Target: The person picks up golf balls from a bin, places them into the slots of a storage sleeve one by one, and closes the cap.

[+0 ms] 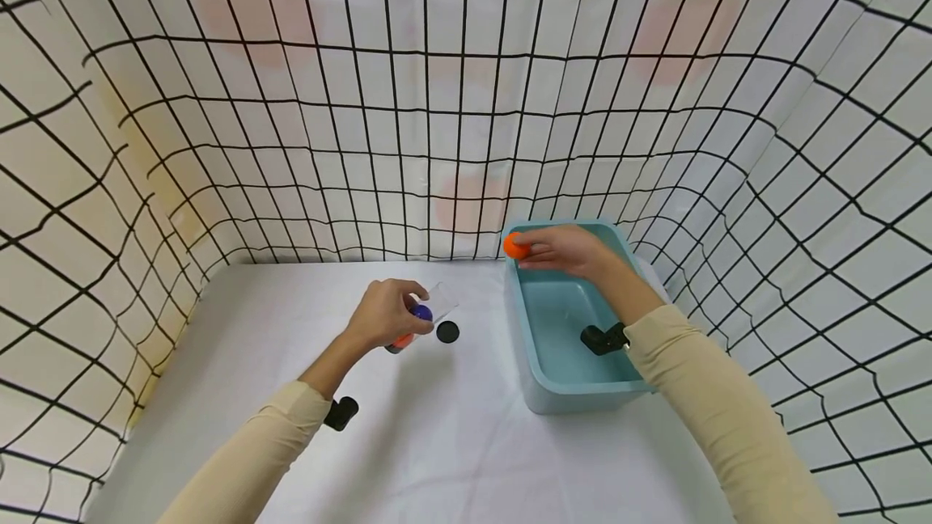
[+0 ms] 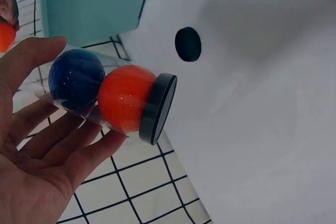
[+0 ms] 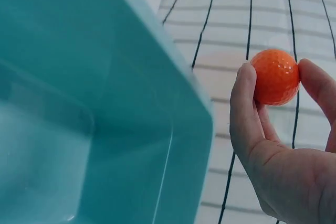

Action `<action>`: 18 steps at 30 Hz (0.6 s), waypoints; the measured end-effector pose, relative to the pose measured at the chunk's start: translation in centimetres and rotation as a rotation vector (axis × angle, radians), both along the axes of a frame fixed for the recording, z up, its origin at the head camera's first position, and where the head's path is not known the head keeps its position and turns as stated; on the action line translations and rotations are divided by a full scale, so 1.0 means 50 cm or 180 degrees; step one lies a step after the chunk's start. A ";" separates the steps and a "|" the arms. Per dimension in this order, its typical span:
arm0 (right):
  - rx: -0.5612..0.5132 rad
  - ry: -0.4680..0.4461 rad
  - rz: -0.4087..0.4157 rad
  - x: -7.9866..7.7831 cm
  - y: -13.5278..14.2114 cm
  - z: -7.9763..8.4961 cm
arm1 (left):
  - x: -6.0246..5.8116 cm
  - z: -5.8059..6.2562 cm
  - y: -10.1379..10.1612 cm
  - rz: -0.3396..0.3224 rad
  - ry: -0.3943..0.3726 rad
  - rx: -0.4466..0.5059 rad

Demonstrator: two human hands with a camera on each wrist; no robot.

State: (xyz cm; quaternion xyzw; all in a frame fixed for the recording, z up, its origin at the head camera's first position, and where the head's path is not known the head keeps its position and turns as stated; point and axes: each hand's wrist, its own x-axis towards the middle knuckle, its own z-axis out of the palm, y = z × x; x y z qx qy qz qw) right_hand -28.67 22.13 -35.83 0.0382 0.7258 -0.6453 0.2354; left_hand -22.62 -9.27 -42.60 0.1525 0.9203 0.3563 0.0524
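Note:
My left hand (image 1: 386, 314) grips a clear plastic tube (image 1: 443, 300), tilted above the white table. Inside the tube are a dark blue golf ball (image 2: 77, 80) and an orange golf ball (image 2: 124, 98), the orange one against a black end cap (image 2: 158, 109). The tube's other end points up and to the right, toward the bin. Over the far left corner of a teal bin (image 1: 575, 403), my right hand (image 1: 564, 251) pinches another orange golf ball (image 3: 275, 77) between thumb and fingertips.
A loose black round cap (image 1: 447, 331) lies flat on the white-covered table (image 1: 451, 443), left of the bin. Black grid netting (image 1: 429, 111) stands behind and along both sides, with white cloth beyond it. Black wrist-worn devices (image 1: 341, 413) show under the forearms.

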 end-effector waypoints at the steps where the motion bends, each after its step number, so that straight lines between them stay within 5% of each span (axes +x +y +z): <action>1: 0.0029 0.0016 0.0048 0.004 -0.010 0.001 | -0.001 0.002 0.001 -0.0004 0.0018 -0.0009; 18: 0.0693 0.0160 0.0625 0.051 -0.147 -0.021 | -0.007 0.019 0.015 -0.0110 0.0097 -0.0103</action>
